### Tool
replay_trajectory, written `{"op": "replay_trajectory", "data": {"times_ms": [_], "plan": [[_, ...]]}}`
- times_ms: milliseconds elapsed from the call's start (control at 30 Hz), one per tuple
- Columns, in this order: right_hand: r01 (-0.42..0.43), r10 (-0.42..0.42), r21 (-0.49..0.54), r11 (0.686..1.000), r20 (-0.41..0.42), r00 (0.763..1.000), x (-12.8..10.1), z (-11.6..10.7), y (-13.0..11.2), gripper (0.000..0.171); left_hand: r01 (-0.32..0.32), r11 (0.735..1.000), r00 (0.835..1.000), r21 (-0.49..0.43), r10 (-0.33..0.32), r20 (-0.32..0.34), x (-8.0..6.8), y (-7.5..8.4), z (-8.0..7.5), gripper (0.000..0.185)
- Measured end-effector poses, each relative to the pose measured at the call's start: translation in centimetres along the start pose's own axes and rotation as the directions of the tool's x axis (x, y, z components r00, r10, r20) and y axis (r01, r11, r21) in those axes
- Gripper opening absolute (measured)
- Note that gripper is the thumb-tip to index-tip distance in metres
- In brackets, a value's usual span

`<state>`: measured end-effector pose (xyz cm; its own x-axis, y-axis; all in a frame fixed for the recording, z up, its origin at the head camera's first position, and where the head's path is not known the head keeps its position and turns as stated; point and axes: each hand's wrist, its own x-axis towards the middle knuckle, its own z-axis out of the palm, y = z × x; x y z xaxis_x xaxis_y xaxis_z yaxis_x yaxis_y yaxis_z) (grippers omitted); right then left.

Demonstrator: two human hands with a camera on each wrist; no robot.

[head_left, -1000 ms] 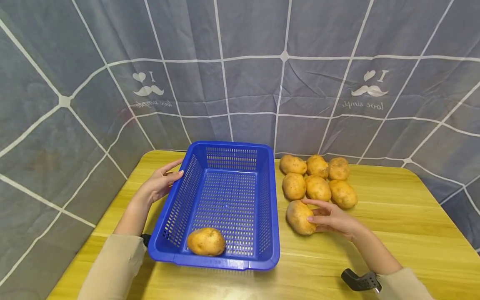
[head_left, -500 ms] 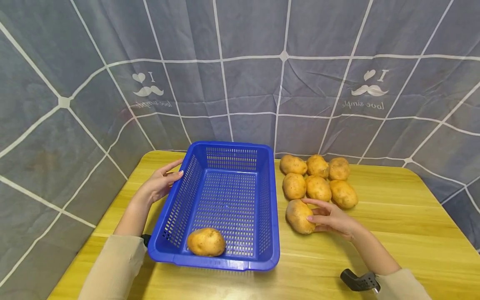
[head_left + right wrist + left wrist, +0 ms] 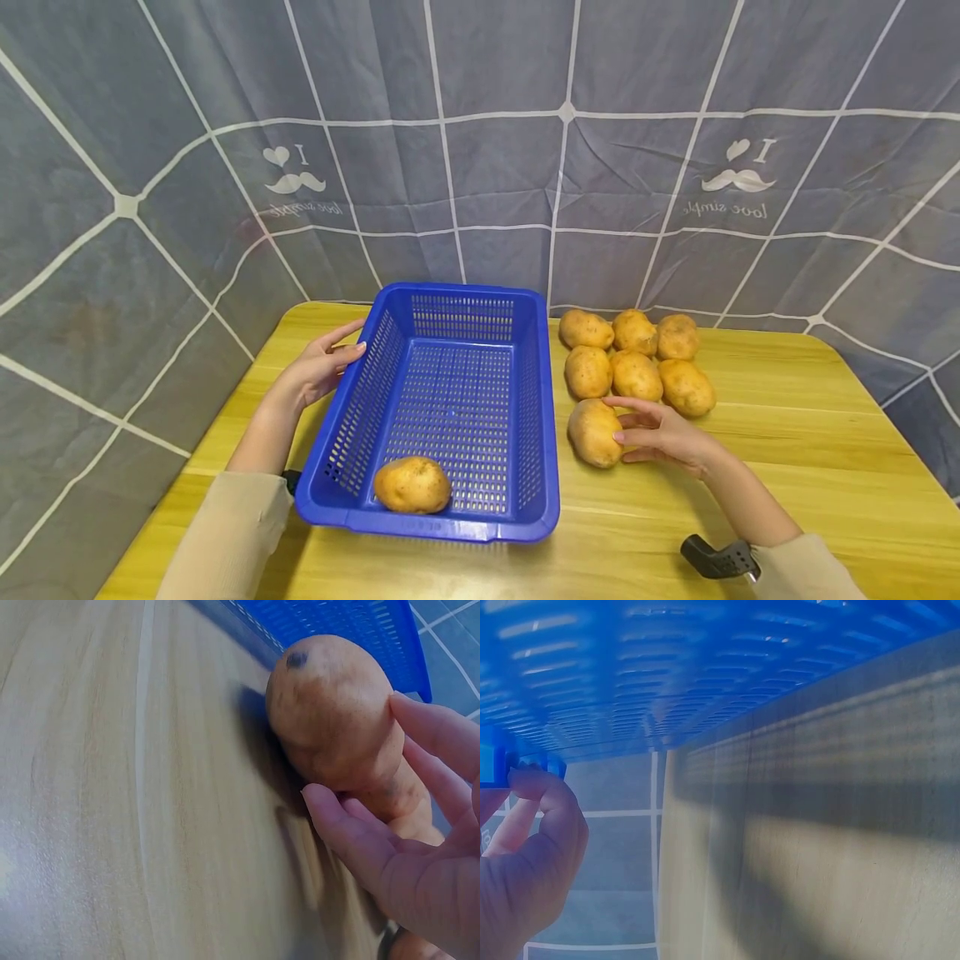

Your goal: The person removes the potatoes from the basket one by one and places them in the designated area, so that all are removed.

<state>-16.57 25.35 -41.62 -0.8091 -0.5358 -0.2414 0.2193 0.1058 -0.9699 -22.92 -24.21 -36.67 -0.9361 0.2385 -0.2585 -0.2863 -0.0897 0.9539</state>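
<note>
A blue plastic basket [image 3: 540, 500] with slotted walls stands on the table, one potato [image 3: 412, 485] lying in its near left part. My left hand [image 3: 318, 367] grips the basket's left rim, the thumb over the edge; the left wrist view shows the fingers at the rim from below. To the right of the basket is a potato [image 3: 595, 433] on the table. My right hand [image 3: 663, 433] is at its right side, fingers spread and loosely bent, fingertips just at its skin. In the right wrist view this potato [image 3: 334, 712] sits between thumb and fingers, not clasped.
Behind the right hand, several more potatoes [image 3: 636, 375] lie in two rows on the wooden table [image 3: 795, 433]. A grey curtain [image 3: 495, 183] with white lines hangs along the table's back and left side. A black strap device [image 3: 720, 557] is on the right wrist.
The potato by my right hand has shifted slightly left, away from the thumb, while that hand stays nearly in place. My left hand and the basket have not moved.
</note>
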Motion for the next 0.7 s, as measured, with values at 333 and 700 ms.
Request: {"op": "replay_trajectory", "data": {"times_ms": [333, 700], "plan": [[-0.017, 0.016, -0.013, 1.000, -0.055, 0.998, -0.4, -0.1, -0.3, 0.055, -0.005, 1.000, 1.000, -0.029, 0.005, 0.021, -0.1, -0.1, 0.0, 0.066], [-0.003, 0.002, -0.021, 1.000, -0.063, 0.998, -0.9, -0.9, -2.0, 0.051, 0.002, 1.000, 1.000, -0.024, -0.002, 0.009, -0.2, 0.1, 0.1, 0.067]]}}
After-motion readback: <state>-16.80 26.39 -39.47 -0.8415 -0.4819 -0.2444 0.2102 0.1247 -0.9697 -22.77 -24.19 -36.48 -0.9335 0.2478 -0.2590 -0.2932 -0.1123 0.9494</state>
